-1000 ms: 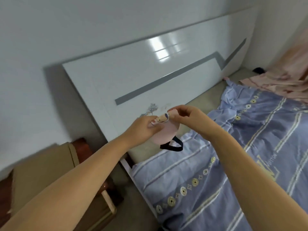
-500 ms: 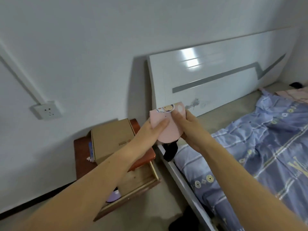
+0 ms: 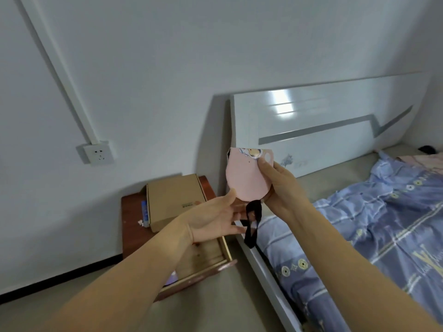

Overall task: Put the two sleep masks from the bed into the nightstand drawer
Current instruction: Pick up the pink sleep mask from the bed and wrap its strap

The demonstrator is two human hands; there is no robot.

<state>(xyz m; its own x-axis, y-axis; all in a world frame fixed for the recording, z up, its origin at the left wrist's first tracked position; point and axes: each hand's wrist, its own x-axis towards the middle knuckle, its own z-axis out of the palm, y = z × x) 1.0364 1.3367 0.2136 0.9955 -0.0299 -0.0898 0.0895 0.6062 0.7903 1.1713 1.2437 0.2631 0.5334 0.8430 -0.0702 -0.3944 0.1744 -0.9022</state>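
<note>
A pink sleep mask, folded, with a cartoon print on its top edge, is held up in the air by my right hand; the thumb presses on its front. Its black strap dangles below. My left hand is open, palm up, under the mask, with its fingers touching the lower edge and the strap. Below my left forearm, the nightstand drawer stands pulled open; a purple item shows inside. Whether that is the other sleep mask I cannot tell.
The red-brown nightstand carries a cardboard box. The bed with a blue patterned quilt and a white headboard lies to the right; its white side rail runs beside the drawer. A wall socket is at the left.
The view swung left from the bed toward the nightstand. My left hand let go of the mask's upper part and dropped open under it; the right hand keeps holding the mask.
</note>
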